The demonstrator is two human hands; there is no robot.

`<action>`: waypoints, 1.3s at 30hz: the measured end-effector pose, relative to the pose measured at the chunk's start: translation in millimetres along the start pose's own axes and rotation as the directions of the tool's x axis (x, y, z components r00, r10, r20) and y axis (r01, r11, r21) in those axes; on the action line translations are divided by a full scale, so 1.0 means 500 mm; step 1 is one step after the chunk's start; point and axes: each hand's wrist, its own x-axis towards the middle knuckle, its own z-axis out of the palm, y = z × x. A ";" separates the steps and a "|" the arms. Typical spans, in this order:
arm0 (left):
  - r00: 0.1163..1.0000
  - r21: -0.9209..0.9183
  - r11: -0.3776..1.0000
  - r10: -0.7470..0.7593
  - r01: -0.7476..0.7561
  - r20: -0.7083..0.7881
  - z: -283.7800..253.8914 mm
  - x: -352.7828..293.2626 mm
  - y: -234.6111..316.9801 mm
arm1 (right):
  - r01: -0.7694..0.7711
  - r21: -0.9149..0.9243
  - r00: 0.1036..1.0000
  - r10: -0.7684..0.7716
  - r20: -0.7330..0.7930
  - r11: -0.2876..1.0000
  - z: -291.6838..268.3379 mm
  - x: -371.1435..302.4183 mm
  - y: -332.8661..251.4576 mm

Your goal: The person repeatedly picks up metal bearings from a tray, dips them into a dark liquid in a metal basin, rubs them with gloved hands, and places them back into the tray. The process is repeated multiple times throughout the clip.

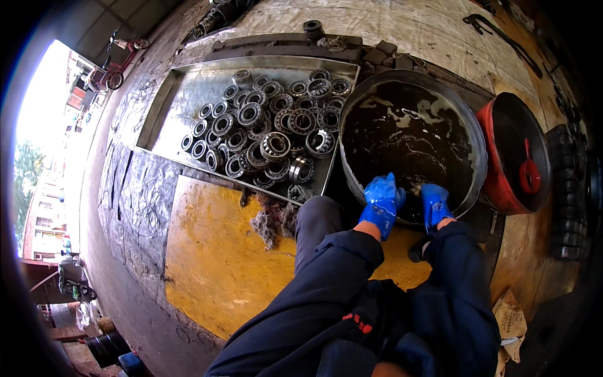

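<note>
Both my hands wear blue rubber gloves and are over the near side of a round metal tub [475, 135] of dark, murky liquid. My left hand [383, 193] is closed, with its fingers curled above the near rim. Close to its right, my right hand [434, 202] points down toward the liquid, its fingers pressed together. A small tan patch shows by the right fingertips, too unclear to name. What either hand holds is hidden. To the left, a shallow metal tray [164, 116] carries a heap of steel roller bearings [250, 114], several of them near the tub's rim.
A red round tub [490, 157] with a red-handled tool [529, 176] inside stands at the right. Grey rag fibres [267, 227] lie by the tray on a yellow board [213, 251]. Dark stacked parts [567, 188] line the far right. Torn brown paper [510, 323] lies lower right.
</note>
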 end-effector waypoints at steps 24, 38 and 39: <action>0.986 -0.001 0.998 -0.058 0.059 0.157 0.002 0.008 -0.009 | -0.040 0.442 0.972 0.138 -0.191 0.896 0.070 -0.004 0.031; 0.994 0.050 0.997 -0.060 0.056 0.090 -0.001 0.000 -0.001 | -0.020 0.336 0.998 0.037 -0.046 0.942 0.022 0.026 0.004; 0.995 0.031 0.999 -0.038 0.035 0.087 -0.007 -0.004 0.013 | -0.052 0.550 0.990 0.116 -0.083 0.833 0.023 0.004 0.030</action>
